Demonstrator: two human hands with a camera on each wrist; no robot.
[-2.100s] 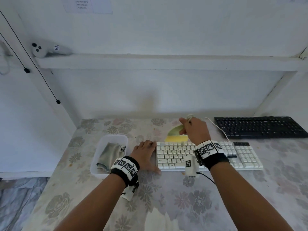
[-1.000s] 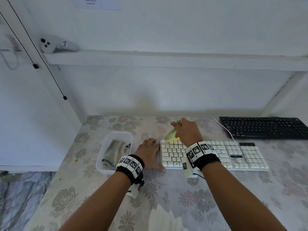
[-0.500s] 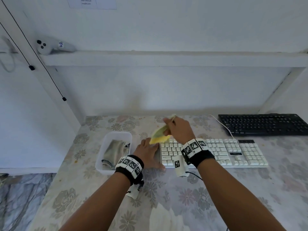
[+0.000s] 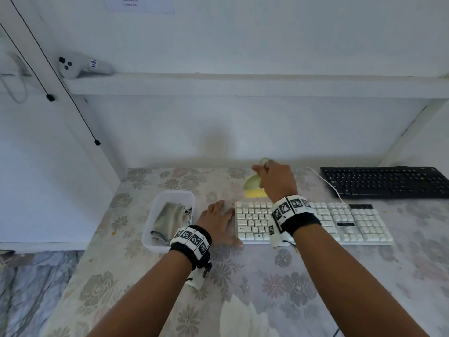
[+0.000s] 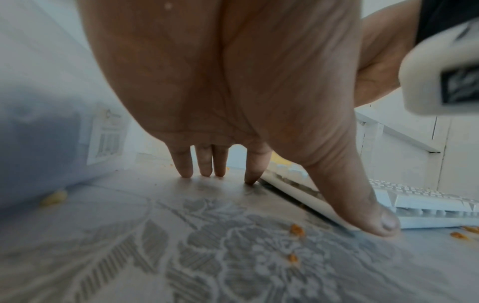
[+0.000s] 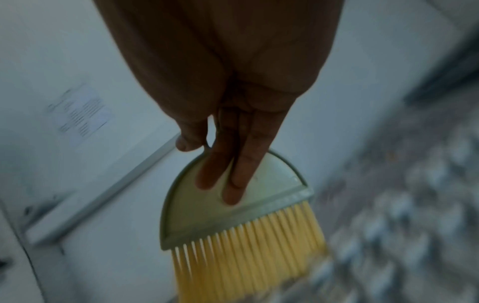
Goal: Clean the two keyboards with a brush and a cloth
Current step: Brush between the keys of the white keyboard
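Grip: right hand [image 4: 275, 182] curled on brush [image 6: 234, 207] handle, thumb pinching at top, two fingers [image 6: 234, 180] laid straight down the green head; yellow bristles point down at bench [image 4: 243, 276].
Brush position: just behind back edge of white keyboard [image 4: 340, 222], over its left part, bristles off the keys.
Key relation: white keyboard lies nearer the person than the brush, long axis left-right; judged next stroke comes back toward the body across the key rows.
Left hand: left hand [image 4: 216, 221] flat on bench, fingers straight, thumb touching the white keyboard's left end, holding nothing; likely bracing it.
Nearer hand: right, for both keyboards.
Black keyboard: black keyboard [image 4: 386, 182] back right, apart, untouched.
Cloth: cloth [image 4: 170, 218] in tub [image 4: 170, 194], just left of left hand.
Obstacles: white cable [image 4: 326, 183] between keyboards; crumbs [image 5: 296, 228] on bench by thumb.
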